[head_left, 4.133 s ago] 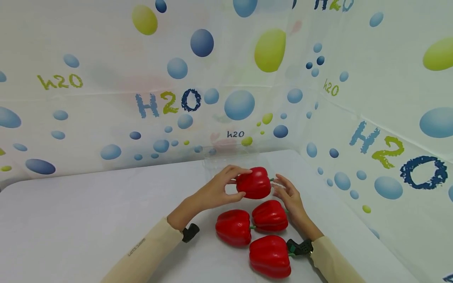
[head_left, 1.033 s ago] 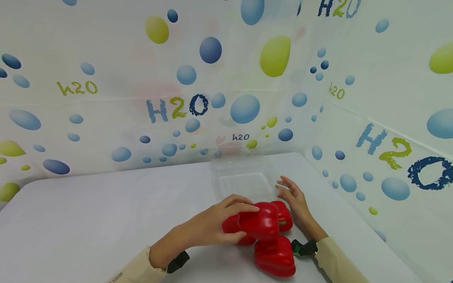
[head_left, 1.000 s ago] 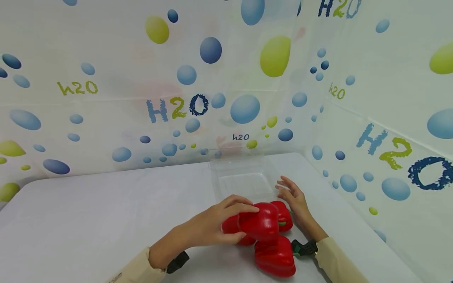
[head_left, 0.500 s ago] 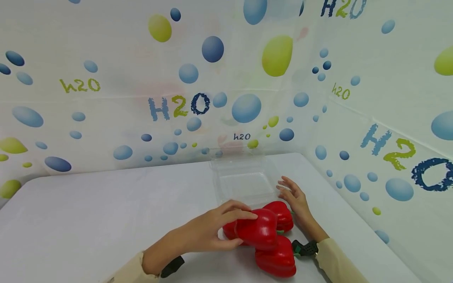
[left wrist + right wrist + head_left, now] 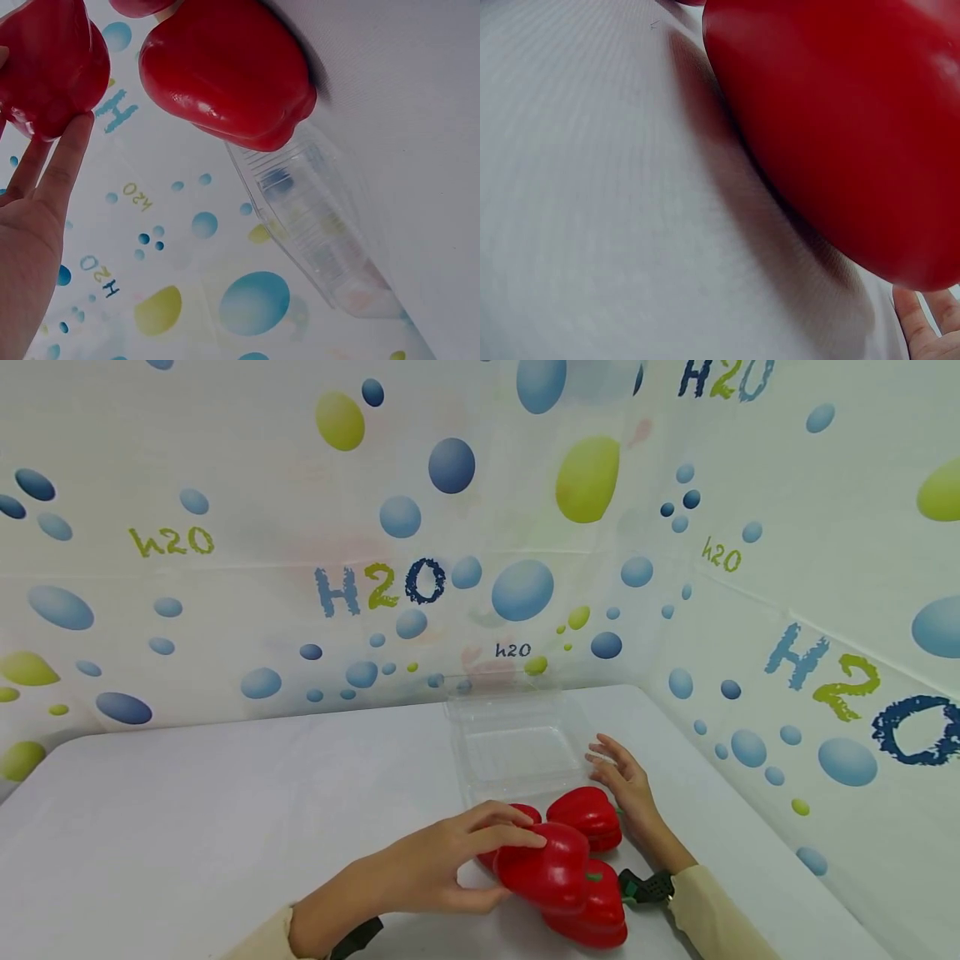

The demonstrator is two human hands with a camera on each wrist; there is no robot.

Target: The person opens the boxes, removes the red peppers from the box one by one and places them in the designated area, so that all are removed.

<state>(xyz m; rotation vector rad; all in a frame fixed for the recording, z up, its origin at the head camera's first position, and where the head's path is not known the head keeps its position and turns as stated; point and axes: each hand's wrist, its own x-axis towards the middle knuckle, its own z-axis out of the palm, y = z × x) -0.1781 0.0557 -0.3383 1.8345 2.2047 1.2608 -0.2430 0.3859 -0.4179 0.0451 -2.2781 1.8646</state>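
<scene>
A red bell pepper (image 5: 546, 870), also large at the left of the left wrist view, is gripped by my left hand (image 5: 427, 870) between thumb and fingers. It overlaps a front pepper (image 5: 596, 927) and a left pepper (image 5: 525, 812), partly hidden; contact with them cannot be told. To the back right lies another red pepper (image 5: 588, 817). My right hand (image 5: 626, 783) holds nothing, its fingers loosely bent beside that pepper and the clear plastic container (image 5: 517, 753). In the right wrist view a red pepper (image 5: 847, 135) blocks most of the right hand (image 5: 934, 341).
The container stands with its lid (image 5: 502, 685) raised toward the patterned backdrop (image 5: 247, 610). A white-covered table (image 5: 225, 827) stretches to the left. On the right, a second patterned sheet (image 5: 825, 610) borders the table.
My left hand has brought the pepper from in front of the container back toward me and lower, over the other peppers. The container now shows more fully. My right hand has barely moved.
</scene>
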